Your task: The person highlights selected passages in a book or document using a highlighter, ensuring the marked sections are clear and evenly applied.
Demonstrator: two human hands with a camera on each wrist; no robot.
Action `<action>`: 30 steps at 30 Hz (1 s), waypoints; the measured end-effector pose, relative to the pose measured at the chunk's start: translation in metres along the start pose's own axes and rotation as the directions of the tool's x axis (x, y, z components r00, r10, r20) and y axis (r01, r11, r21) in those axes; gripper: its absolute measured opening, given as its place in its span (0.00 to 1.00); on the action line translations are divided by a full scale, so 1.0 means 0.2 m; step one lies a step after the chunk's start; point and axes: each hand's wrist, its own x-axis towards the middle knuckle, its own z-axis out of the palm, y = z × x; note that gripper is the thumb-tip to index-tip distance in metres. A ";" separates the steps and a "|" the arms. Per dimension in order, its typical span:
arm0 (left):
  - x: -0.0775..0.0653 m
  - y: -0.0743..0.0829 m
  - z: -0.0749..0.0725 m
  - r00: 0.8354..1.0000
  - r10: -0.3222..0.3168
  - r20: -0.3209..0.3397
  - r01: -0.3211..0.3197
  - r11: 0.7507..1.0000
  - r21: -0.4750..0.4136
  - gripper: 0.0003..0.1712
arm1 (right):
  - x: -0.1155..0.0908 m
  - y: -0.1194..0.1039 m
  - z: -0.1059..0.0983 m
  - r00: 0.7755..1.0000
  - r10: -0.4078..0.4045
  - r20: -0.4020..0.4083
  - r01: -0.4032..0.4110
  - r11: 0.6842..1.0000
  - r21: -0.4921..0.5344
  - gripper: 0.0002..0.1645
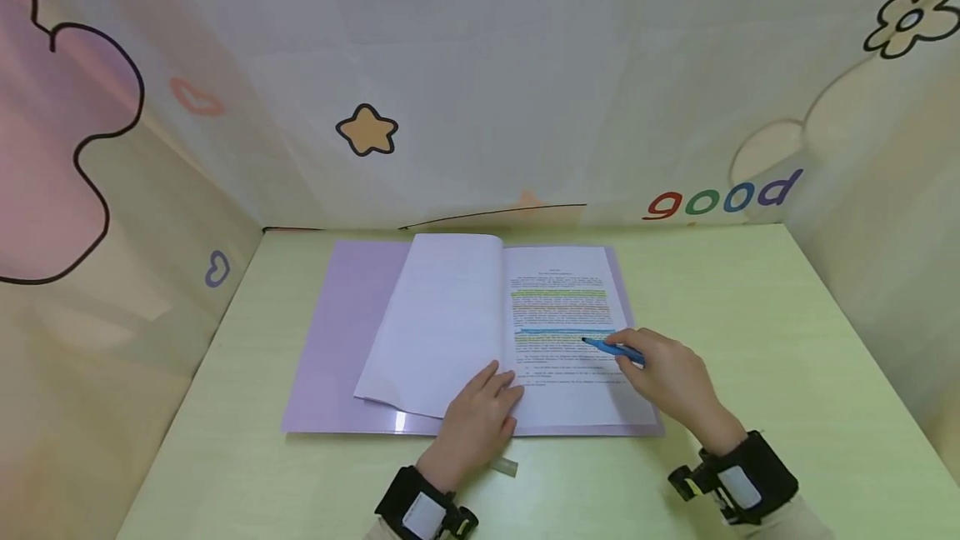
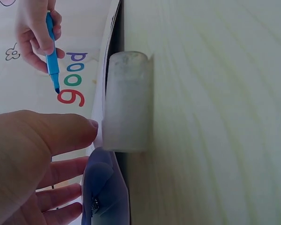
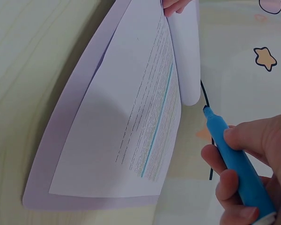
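Head view: the right hand (image 1: 667, 373) pinches a blue marker (image 1: 615, 348) above the booklet (image 1: 435, 323); the left hand (image 1: 480, 419), fingers extended, rests on its lower part. Beneath are a lilac folder (image 1: 318, 382) and pale tabletop (image 1: 750, 315); behind, a patterned curtain (image 1: 450, 48). Left wrist: the marker is apart from this hand. Right wrist: fingers (image 3: 232, 187) curl round it.

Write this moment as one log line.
Left hand: rests on open booklet | right hand: holds blue marker, tip clear of right page | page marks: blue line, yellow-green highlights | purple folder: beneath booklet
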 end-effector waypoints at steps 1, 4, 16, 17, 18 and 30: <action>0.00 0.00 0.00 1.000 0.000 0.000 0.000 1.000 0.002 0.21 | 0.00 0.00 0.01 1.000 -0.005 0.003 0.005 1.000 -0.001 0.14; 0.00 0.00 0.01 1.000 -0.002 0.000 0.002 1.000 0.007 0.21 | 0.02 -0.02 0.04 1.000 -0.023 0.016 0.024 1.000 -0.012 0.14; 0.00 -0.01 0.04 0.999 0.037 -0.038 -0.034 0.997 0.063 0.20 | 0.08 -0.13 0.15 0.979 -0.205 0.010 0.205 0.973 -0.102 0.12; 0.00 -0.01 0.04 0.999 0.032 -0.034 -0.030 0.998 0.063 0.20 | 0.09 -0.14 0.16 0.976 -0.217 0.014 0.217 0.970 -0.109 0.12; 0.00 -0.01 0.04 0.999 0.028 -0.031 -0.026 0.998 0.060 0.20 | 0.09 -0.14 0.17 0.974 -0.228 0.019 0.228 0.967 -0.114 0.12; 0.00 0.00 0.03 1.000 0.004 -0.020 -0.003 1.000 0.029 0.21 | 0.16 -0.18 0.23 0.958 -0.283 0.039 0.285 0.950 -0.124 0.11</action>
